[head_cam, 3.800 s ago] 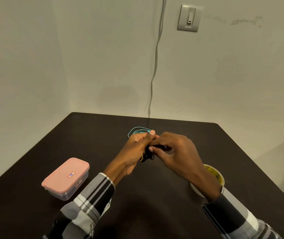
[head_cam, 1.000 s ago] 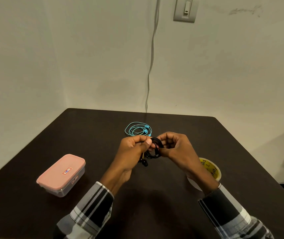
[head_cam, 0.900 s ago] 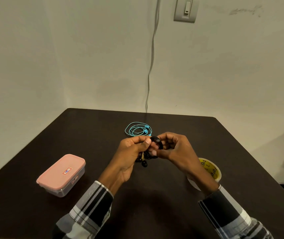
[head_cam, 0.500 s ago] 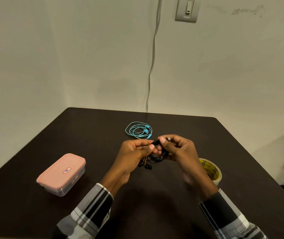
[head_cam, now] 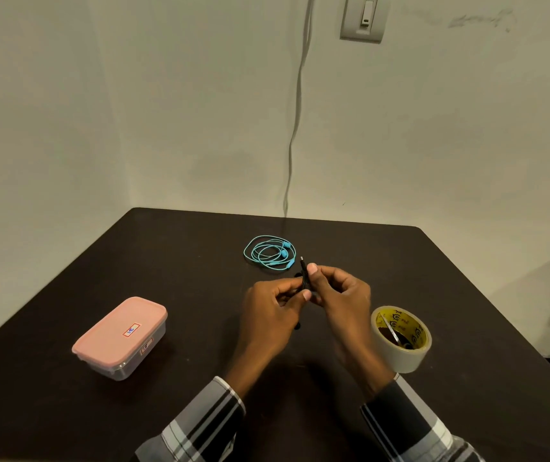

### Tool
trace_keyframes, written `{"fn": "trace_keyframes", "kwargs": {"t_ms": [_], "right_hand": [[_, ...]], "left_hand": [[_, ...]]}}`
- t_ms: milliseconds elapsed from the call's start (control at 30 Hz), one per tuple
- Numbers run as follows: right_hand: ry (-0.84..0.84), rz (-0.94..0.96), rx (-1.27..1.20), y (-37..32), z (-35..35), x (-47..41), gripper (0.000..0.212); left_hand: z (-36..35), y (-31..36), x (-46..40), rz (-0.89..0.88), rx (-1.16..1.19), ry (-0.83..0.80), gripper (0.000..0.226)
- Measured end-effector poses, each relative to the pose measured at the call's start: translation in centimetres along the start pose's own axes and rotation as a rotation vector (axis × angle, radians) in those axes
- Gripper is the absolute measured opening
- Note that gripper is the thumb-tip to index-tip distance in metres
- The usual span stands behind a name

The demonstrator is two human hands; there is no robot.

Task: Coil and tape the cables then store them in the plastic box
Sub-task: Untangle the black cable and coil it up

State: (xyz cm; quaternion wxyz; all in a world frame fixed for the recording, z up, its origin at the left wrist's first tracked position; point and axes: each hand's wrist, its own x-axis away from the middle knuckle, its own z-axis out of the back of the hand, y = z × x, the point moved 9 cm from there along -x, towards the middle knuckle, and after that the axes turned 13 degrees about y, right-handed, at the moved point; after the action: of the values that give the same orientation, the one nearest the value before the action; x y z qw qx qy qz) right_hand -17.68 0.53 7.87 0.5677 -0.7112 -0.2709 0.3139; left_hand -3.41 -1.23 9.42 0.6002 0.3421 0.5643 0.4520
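Together above the table (head_cam: 173,258), both hands pinched the black cable (head_cam: 306,278): the left hand (head_cam: 272,315) gripped its lower part with thumb and fingers, and the right hand (head_cam: 340,295) clamped the upright plug end. Just beyond lay the teal cable (head_cam: 268,252), coiled. The lidded box (head_cam: 121,336) sat well left; the tape (head_cam: 400,338) stood near the right wrist.

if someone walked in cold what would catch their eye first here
Probably the two hands, left hand and right hand, at mid-table pinching a bunched thin black cable. Just beyond lies a loosely coiled turquoise earphone cable; a pink-lidded clear plastic box sits closed at the left.
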Motion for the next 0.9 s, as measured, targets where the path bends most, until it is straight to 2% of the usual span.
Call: {"fn": "trace_keyframes", "kwargs": {"t_ms": [100, 200, 333, 500, 633, 733, 833, 900], "right_hand": [[-0.101, -0.052, -0.038, 0.3, -0.8, 1.0, 0.024], [-0.156, -0.058, -0.005, 0.5, -0.9, 0.9, 0.030], [-0.222, -0.003, 0.047, 0.0, -0.9, 0.2, 0.026], [-0.312, 0.039, 0.151, -0.4, -1.4, -0.4, 0.022], [-0.393, 0.031, 0.189, -0.4, -1.9, -0.5, 0.023], [-0.429, 0.034, 0.213, -0.6, -2.0, -0.5, 0.022], [-0.456, 0.051, 0.249, -0.8, -2.2, -0.5, 0.021], [-0.475, 0.056, 0.256, -0.9, -2.4, -0.3, 0.021]], "left_hand": [[0.3, 0.5, 0.2, -0.064, -0.042, 0.034, 0.017], [-0.1, 0.5, 0.4, -0.070, -0.030, -0.042, 0.023], [-0.7, 0.6, 1.2, 0.050, 0.102, -0.228, 0.044], [-0.5, -0.1, 1.3, 0.214, 0.213, -0.292, 0.036], [0.7, -1.0, 0.8, 0.305, 0.244, -0.259, 0.019], [2.8, -1.3, -0.4, 0.284, 0.248, -0.102, 0.008], [4.7, -1.4, -1.6, 0.162, 0.128, 0.072, 0.011], [4.4, -1.9, -1.8, 0.178, 0.100, 0.025, 0.016]]}}
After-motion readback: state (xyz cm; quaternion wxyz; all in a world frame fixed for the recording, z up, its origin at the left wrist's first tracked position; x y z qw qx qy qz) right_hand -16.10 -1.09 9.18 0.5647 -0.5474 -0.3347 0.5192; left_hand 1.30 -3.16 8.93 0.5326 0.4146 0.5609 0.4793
